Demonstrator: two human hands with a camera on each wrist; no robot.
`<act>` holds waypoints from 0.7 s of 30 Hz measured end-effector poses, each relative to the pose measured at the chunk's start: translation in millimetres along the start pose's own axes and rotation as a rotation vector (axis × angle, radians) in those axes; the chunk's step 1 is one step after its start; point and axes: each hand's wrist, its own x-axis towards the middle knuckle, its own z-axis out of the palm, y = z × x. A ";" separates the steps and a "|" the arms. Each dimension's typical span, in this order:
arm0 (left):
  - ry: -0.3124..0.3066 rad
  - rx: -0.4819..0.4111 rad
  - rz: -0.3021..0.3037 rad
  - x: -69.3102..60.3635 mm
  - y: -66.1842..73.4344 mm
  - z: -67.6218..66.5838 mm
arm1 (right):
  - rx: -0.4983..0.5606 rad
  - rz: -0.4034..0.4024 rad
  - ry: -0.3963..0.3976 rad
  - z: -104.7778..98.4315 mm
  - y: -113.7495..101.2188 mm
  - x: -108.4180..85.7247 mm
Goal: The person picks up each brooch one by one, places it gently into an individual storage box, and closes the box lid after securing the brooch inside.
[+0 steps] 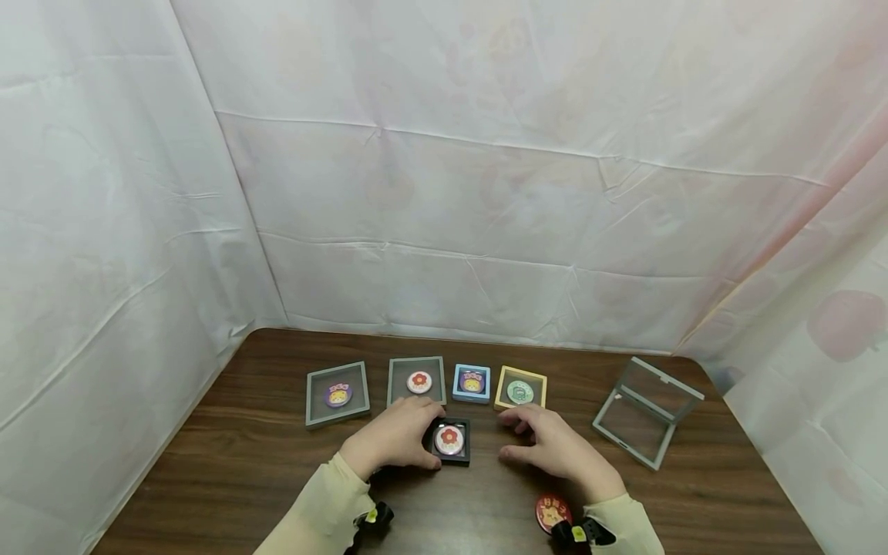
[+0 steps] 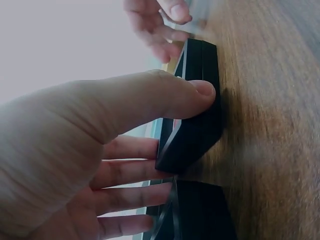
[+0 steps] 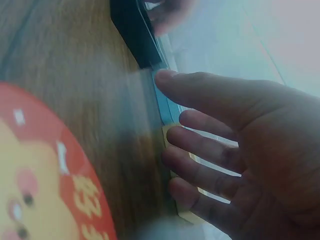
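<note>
A small black display frame (image 1: 463, 456) with a round red-flower badge (image 1: 449, 440) in it is at the middle of the table. My left hand (image 1: 394, 438) grips its left part, thumb along the near side and fingers at the far side. Beside it in the left wrist view is a second black piece (image 2: 205, 207), mostly hidden from the head camera. To the right, my right hand (image 1: 551, 445) hovers with loosely bent fingers and holds nothing. Near my right wrist lies a red round badge (image 1: 550, 509), seen large in the right wrist view.
Behind the hands stand two grey frames, one with a purple badge (image 1: 338, 395) and one with a flower badge (image 1: 419, 382), then a blue frame (image 1: 472, 397) and a yellow frame (image 1: 501, 397). An unfolded grey frame (image 1: 627, 449) is at the right. White curtains (image 1: 486, 193) surround the table.
</note>
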 end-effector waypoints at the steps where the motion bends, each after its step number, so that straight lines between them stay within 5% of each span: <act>1: -0.003 0.001 -0.002 -0.7 -0.8 -1.1 | 0.010 -0.002 0.009 -1.2 0.6 -0.5; 11: -0.021 -0.009 -0.009 -0.9 -1.7 -0.7 | -0.025 -0.053 0.173 -14.6 20.2 -32.1; 21: -0.019 -0.028 -0.013 -0.9 -2.4 -3.1 | -0.123 0.048 0.290 -38.2 39.3 -65.6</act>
